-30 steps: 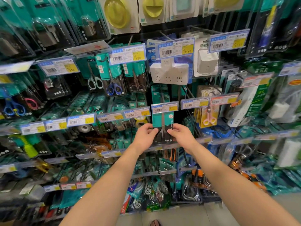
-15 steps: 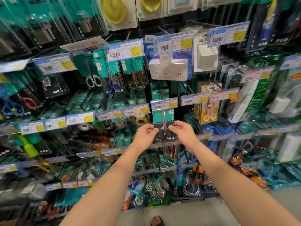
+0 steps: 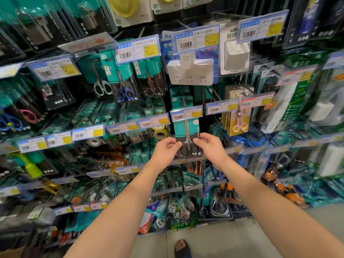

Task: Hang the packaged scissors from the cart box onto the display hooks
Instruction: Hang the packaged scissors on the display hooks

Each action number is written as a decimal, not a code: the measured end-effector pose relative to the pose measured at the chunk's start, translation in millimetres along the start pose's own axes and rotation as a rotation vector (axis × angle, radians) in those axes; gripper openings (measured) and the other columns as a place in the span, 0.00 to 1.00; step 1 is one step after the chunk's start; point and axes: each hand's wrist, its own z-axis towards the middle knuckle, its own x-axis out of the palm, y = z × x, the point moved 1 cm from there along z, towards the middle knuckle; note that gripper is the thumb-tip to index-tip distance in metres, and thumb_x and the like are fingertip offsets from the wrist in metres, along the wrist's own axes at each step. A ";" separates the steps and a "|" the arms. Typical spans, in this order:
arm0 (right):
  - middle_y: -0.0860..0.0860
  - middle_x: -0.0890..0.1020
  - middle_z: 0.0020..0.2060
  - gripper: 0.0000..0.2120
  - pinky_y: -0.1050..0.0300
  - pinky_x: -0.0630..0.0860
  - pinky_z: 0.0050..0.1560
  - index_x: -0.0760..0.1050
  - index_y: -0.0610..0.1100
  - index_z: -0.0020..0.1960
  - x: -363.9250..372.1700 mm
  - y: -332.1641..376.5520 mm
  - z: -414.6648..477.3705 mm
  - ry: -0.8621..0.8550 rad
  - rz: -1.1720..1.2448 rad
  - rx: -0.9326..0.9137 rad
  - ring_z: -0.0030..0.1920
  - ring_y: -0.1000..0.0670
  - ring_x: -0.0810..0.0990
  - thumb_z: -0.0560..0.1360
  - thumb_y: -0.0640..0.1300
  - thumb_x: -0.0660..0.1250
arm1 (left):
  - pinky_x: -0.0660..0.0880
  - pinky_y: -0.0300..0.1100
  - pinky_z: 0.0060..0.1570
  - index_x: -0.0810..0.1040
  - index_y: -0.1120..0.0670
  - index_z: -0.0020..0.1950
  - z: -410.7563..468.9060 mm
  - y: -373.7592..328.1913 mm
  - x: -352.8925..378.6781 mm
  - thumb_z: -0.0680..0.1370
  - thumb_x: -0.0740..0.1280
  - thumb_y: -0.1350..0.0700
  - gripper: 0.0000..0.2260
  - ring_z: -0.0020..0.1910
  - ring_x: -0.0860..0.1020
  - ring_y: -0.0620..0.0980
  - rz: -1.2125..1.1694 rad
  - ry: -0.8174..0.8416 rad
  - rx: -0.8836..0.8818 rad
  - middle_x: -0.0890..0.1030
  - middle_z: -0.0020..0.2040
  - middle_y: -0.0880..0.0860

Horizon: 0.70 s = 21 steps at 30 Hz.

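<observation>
A packaged pair of scissors (image 3: pixel 187 135), on a teal and black card with black handles at the bottom, hangs upright in the middle of the display. My left hand (image 3: pixel 165 148) pinches its lower left edge and my right hand (image 3: pixel 208 146) pinches its lower right edge. The top of the card sits behind a price tag (image 3: pixel 186 114) at the front of a display hook (image 3: pixel 183 99), where more teal packs hang behind. The cart box is out of view.
Rows of hooks with price tags fill the wall: other scissors packs (image 3: pixel 124 79) upper left, a white power socket (image 3: pixel 189 71) above, pink scissors (image 3: pixel 239 120) to the right, tape rolls (image 3: pixel 160 133) left. My foot (image 3: pixel 182 248) stands on the floor below.
The scissors pack has risen a little toward the price tag, with both hands still holding its lower edges. The view has tilted slightly downward.
</observation>
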 end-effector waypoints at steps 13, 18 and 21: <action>0.48 0.88 0.48 0.07 0.50 0.81 0.55 0.83 0.44 0.54 2.2 0.0 -6.3 -0.039 0.151 0.015 0.51 0.47 0.86 0.81 0.40 0.66 | 0.72 0.46 0.44 0.79 0.55 0.48 -11.9 -8.4 -2.6 0.82 0.69 0.51 0.08 0.36 0.71 0.50 -0.109 0.071 0.020 0.75 0.30 0.48; 0.51 0.87 0.47 0.06 0.59 0.79 0.52 0.84 0.45 0.53 2.7 7.0 7.3 -0.063 0.073 0.002 0.49 0.53 0.85 0.81 0.42 0.67 | 0.76 0.41 0.44 0.81 0.57 0.56 1.3 -12.5 1.5 0.82 0.69 0.51 0.10 0.35 0.77 0.45 -0.084 -0.019 -0.007 0.79 0.32 0.43; 0.51 0.86 0.47 0.07 0.66 0.75 0.46 0.82 0.44 0.54 4.7 7.7 16.0 -0.093 0.031 0.038 0.46 0.56 0.83 0.80 0.45 0.68 | 0.74 0.42 0.44 0.81 0.56 0.58 12.2 -12.8 3.9 0.81 0.69 0.50 0.11 0.38 0.77 0.48 -0.056 -0.059 -0.026 0.79 0.36 0.47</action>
